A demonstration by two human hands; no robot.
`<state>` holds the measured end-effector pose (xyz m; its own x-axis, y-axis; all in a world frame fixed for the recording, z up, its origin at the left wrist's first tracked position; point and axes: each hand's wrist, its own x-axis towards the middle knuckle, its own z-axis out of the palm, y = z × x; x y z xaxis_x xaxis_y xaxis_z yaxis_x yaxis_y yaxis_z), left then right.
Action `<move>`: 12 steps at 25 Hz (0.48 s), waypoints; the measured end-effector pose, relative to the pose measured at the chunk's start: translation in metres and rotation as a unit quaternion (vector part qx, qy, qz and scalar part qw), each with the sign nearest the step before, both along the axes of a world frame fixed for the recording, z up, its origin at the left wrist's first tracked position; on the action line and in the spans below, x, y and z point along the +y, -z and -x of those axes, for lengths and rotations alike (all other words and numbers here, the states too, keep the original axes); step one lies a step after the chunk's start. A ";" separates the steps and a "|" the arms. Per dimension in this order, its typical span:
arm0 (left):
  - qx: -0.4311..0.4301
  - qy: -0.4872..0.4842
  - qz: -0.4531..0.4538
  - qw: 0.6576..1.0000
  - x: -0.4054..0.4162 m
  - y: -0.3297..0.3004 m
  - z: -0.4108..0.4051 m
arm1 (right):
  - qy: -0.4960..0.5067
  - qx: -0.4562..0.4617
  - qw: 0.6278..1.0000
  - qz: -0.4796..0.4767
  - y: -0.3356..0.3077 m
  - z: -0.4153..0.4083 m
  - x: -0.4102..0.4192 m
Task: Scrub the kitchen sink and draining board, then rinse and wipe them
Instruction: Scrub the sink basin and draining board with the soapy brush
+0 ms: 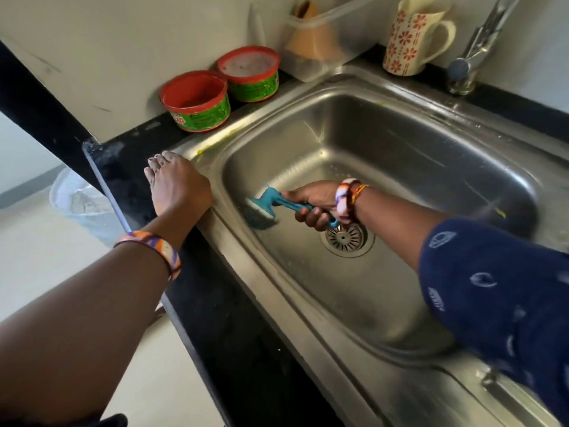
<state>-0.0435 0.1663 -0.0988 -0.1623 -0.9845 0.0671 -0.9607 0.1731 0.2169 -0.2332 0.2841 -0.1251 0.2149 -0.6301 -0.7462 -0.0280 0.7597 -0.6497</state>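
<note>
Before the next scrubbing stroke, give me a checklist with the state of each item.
1. Right hand grips the teal scrub brush by its handle: ok.
2. Brush head down against the sink basin's left wall: ok.
3. Left hand rests flat on the sink's corner rim, bracing: ok.
4. Drain strainer seated in the drain hole: ok.
5. Two red-rimmed green tubs stand outside the basin on the black counter: ok.
6. Yellow-green smears on the rim scrubbed off: not ok.
7. Tap running: cannot tell.
</note>
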 end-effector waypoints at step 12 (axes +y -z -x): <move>-0.001 0.006 -0.003 1.000 0.001 0.001 0.001 | -0.079 0.069 0.994 -0.032 -0.010 0.011 0.020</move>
<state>-0.0440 0.1668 -0.0995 -0.1750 -0.9827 0.0606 -0.9586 0.1841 0.2171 -0.2447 0.3038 -0.1153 0.1999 -0.5472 -0.8127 -0.2357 0.7783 -0.5820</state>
